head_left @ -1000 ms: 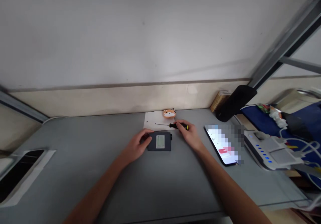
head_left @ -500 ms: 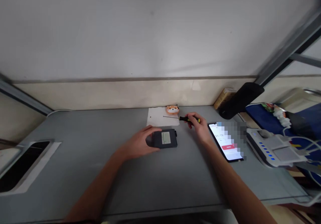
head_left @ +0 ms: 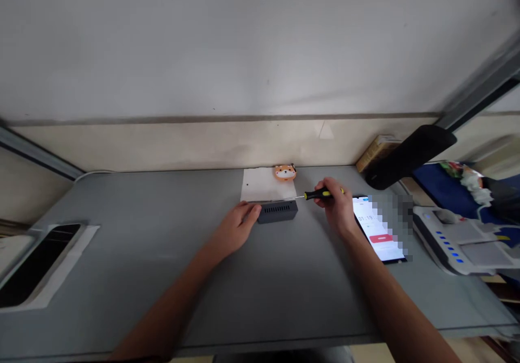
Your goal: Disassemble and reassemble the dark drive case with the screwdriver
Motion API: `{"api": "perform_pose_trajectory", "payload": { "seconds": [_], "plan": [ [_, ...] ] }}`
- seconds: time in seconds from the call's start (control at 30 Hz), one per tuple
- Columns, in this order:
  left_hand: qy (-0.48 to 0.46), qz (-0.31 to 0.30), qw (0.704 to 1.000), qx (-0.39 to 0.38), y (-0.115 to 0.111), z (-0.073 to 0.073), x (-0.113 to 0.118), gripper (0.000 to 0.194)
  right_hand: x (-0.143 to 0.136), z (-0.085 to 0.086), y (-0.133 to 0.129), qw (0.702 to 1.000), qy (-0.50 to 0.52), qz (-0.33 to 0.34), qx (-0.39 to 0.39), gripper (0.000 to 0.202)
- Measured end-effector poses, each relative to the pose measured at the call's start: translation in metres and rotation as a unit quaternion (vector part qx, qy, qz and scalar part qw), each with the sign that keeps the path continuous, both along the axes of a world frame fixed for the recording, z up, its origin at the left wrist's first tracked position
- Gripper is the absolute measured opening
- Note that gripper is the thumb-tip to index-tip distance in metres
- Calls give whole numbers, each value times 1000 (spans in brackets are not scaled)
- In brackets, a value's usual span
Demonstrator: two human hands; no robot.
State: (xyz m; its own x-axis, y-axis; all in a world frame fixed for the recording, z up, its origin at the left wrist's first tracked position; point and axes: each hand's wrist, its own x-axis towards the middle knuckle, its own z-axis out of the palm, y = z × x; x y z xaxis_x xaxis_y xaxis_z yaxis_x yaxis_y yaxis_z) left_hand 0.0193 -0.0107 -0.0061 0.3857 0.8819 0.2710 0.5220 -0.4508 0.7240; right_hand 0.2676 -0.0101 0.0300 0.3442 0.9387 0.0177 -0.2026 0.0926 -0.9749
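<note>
My left hand (head_left: 239, 226) grips the left end of a dark grey box-shaped device (head_left: 278, 212), tilted so that a side with a row of vent slots faces me. Its labelled face is turned out of sight. In my right hand (head_left: 335, 203) is a screwdriver (head_left: 319, 194) with a black and yellow handle, its thin shaft pointing left over the device's far edge. Whether the tip touches the device I cannot tell. Behind it lies a sheet of white paper (head_left: 260, 184) with a small dark speck on it, and an orange animal-face case (head_left: 285, 172) sits on the paper's right edge.
A lit phone (head_left: 379, 237) lies right of my right hand, beside a white power strip (head_left: 455, 244) with blue switches. A black cylinder (head_left: 410, 154) leans near a book (head_left: 376, 150) at the back right. At far left is a dark-screened device (head_left: 43, 265).
The device has been tipped up from lying flat, so its label no longer shows and its vented side does. My right hand has moved slightly right with the screwdriver. The view has shifted a little.
</note>
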Motion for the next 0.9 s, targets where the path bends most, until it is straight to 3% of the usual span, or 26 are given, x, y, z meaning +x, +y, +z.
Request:
{"api": "perform_pose_trajectory", "payload": {
  "seconds": [0.2, 0.47, 0.57, 0.77, 0.9],
  "plan": [
    [-25, 3, 999, 38, 0, -7, 1, 42, -6, -7, -4, 997, -46, 54, -9, 40],
    [-8, 0, 977, 214, -6, 4, -3, 22, -9, -10, -5, 995, -66, 80, -8, 37],
    [-5, -2, 962, 273, -6, 5, -1, 22, -10, -12, -5, 995, -64, 82, -9, 36],
    [-8, 3, 954, 301, -3, 0, -2, 25, -8, -12, -4, 997, -45, 65, -16, 37],
    [49, -3, 941, 335, -1, 0, -4, 26, -10, -10, 0, 999, -24, 28, -35, 42]
  ]
}}
